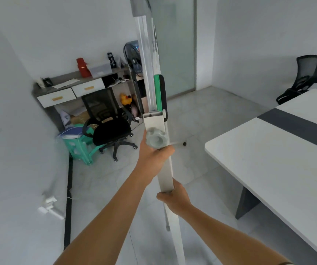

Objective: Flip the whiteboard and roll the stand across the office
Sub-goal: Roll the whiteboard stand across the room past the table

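Observation:
The whiteboard (146, 60) is seen edge-on, a thin pale frame running up the middle of the view. Its white stand post (164, 175) runs down below it, with a grey locking knob (155, 138) on the side. A green and black eraser (161, 93) clings to the board's right face. My left hand (154, 155) wraps the post just under the knob. My right hand (173, 197) grips the same post lower down. One black caster foot (184, 144) of the stand shows on the floor behind.
A white table with a dark stripe (268, 150) fills the right side. A black office chair (111, 129) and green stool (81, 148) stand ahead left by a cluttered desk (71, 88). Another chair (304, 77) is far right. A glass door (174, 44) lies ahead.

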`<state>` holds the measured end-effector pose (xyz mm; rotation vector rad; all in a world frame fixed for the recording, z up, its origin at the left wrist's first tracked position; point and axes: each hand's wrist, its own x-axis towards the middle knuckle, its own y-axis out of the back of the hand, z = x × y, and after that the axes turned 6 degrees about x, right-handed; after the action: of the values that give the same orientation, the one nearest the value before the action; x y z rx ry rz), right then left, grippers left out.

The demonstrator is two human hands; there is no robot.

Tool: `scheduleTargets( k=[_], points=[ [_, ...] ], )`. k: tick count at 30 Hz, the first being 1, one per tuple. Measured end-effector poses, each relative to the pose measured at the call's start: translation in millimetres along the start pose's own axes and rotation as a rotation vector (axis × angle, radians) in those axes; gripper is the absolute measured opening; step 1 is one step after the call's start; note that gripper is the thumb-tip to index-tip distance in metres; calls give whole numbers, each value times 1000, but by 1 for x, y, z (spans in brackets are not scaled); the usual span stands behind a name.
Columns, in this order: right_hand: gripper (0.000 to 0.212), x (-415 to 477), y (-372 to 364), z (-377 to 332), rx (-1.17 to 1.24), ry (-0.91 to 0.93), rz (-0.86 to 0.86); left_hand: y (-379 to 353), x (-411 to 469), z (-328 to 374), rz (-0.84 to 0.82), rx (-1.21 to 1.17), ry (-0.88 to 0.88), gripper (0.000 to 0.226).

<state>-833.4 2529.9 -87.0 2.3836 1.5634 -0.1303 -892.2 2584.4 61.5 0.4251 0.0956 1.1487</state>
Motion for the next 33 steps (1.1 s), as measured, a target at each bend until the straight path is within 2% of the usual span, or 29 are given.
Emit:
scheduleTargets(
  k=[11, 15, 19, 26, 29, 33],
  points=[
    [26, 232, -3, -56, 2, -49, 118, -1, 237, -30, -111, -68, -32, 29],
    [22, 316, -7, -71, 30, -61, 187, -5, 326, -50, -175, -109, -124, 31],
    [28, 388, -9, -93, 88, -93, 223, -4, 407, -63, -228, -163, -172, 35],
    [22, 527, 0, -127, 95, -133, 275, -17, 556, -83, -302, -176, -180, 33],
    [28, 585, 8, -138, 114, -132, 298, -28, 616, -89, -319, -185, -198, 36],
    [30, 666, 21, -149, 125, -105, 311, -42, 699, -99, -343, -157, -210, 29]
  ],
)
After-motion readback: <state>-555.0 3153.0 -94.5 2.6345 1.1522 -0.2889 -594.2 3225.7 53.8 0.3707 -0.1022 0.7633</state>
